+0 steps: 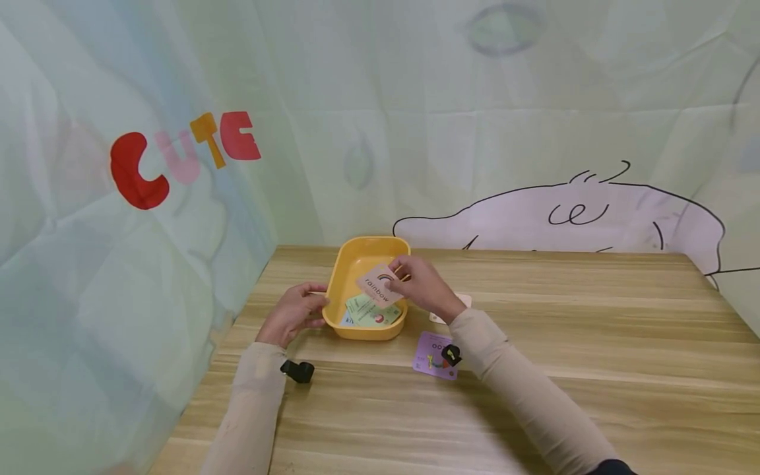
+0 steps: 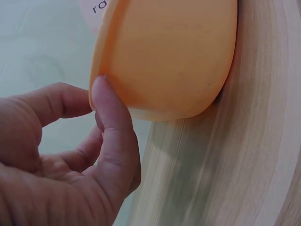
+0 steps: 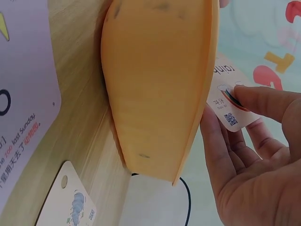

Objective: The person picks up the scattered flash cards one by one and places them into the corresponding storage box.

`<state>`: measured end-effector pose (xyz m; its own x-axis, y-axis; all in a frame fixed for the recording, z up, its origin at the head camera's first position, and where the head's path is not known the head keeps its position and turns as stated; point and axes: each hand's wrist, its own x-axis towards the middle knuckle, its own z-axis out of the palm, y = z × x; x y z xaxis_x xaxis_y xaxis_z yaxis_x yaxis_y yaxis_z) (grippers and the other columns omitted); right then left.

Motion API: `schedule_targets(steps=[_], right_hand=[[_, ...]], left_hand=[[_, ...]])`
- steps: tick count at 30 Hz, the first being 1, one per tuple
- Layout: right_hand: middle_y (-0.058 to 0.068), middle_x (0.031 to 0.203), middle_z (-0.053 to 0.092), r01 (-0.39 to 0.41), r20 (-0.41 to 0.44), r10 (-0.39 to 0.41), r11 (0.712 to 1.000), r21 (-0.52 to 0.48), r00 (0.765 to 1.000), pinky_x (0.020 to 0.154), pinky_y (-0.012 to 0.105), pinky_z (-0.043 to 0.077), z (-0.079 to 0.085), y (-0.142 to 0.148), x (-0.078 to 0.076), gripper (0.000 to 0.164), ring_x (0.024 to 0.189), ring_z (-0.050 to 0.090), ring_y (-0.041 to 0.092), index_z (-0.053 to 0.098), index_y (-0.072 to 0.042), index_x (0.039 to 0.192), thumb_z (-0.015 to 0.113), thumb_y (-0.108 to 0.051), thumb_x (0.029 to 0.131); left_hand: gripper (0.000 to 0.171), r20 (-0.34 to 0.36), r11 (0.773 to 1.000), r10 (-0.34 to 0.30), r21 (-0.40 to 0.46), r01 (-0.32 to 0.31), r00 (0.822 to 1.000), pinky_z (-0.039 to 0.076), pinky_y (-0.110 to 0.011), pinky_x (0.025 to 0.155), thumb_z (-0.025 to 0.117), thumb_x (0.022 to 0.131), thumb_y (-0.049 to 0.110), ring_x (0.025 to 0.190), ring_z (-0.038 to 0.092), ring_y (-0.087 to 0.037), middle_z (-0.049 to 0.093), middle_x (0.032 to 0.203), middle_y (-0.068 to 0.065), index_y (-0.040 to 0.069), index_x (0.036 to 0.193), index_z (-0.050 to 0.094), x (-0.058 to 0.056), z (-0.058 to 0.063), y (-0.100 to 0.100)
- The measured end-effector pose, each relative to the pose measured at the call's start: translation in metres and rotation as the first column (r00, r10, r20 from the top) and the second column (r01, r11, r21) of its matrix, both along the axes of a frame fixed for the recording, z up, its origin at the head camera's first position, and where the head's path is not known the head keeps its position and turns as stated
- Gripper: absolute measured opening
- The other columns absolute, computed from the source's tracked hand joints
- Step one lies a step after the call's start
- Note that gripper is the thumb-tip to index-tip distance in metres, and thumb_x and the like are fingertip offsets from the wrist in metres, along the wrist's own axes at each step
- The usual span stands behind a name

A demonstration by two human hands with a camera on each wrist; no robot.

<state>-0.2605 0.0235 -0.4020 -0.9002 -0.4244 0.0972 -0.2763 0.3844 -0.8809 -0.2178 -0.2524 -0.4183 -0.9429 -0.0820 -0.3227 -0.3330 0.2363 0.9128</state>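
My right hand (image 1: 420, 282) pinches a pale pink flashcard (image 1: 377, 285) printed with "rainbow" and a rainbow picture, over the yellow plastic bin (image 1: 338, 274). In the right wrist view, the thumb lies across the picture of the rainbow card (image 3: 229, 99), beside the bin's rim. My left hand (image 1: 292, 313) holds the bin's left side; up close in the left wrist view, its fingers pinch the rim of the yellow bin (image 2: 164, 61). Inside the bin lie green flashcards (image 1: 371, 311) with a partly covered blue one showing "ki".
On the wooden table (image 1: 564, 316), a purple "zoo" card (image 1: 432, 359) lies right of the bin, near the right wrist's black camera (image 1: 451, 355). A pale card (image 3: 70, 202) with a blue picture is partly behind the right forearm. Printed cloth hangs behind and left.
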Motion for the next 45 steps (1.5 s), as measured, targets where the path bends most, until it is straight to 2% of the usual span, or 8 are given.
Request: schedule_targets(steps=[13,20,33,45], right_hand=[[0.007,0.102,0.069,0.009,-0.055,-0.007,0.999,0.046,0.998,0.077,0.03,0.058,-0.006,-0.013,0.002,0.011,0.091,0.066,0.021,0.066,-0.012,0.102,0.072,-0.011,0.094],[0.007,0.104,0.069,0.015,-0.063,-0.01,0.997,0.069,0.998,0.079,0.031,0.058,-0.008,-0.013,0.003,0.012,0.093,0.065,0.021,0.065,-0.012,0.105,0.072,-0.013,0.095],[0.007,0.104,0.07,0.023,-0.05,-0.018,0.995,0.096,0.999,0.076,0.029,0.058,-0.013,-0.013,0.0,0.015,0.092,0.065,0.021,0.065,-0.013,0.107,0.072,-0.017,0.095],[0.003,0.094,0.07,0.008,-0.087,0.0,0.996,0.092,0.996,0.073,0.028,0.055,-0.014,-0.014,-0.001,0.01,0.087,0.066,0.017,0.066,-0.014,0.097,0.074,-0.012,0.091]], left_hand=[[0.041,-0.002,1.0,0.001,-0.006,-0.001,1.0,0.061,-0.028,0.071,0.06,0.099,0.011,0.09,0.063,-0.02,0.06,0.119,-0.014,0.003,0.139,0.053,-0.001,-0.001,0.0],[0.04,0.003,1.0,0.002,-0.002,-0.002,1.0,0.06,-0.028,0.072,0.06,0.099,0.011,0.09,0.063,-0.02,0.062,0.119,-0.015,0.003,0.138,0.053,-0.001,-0.001,-0.001],[0.04,0.006,1.0,-0.007,0.011,0.007,1.0,0.06,-0.028,0.07,0.06,0.099,0.009,0.091,0.063,-0.021,0.061,0.119,-0.016,0.003,0.138,0.053,0.0,0.0,0.001],[0.041,0.006,1.0,-0.008,0.011,0.008,1.0,0.06,-0.027,0.069,0.059,0.099,0.009,0.094,0.064,-0.023,0.061,0.123,-0.018,0.001,0.139,0.052,0.0,0.001,0.001]])
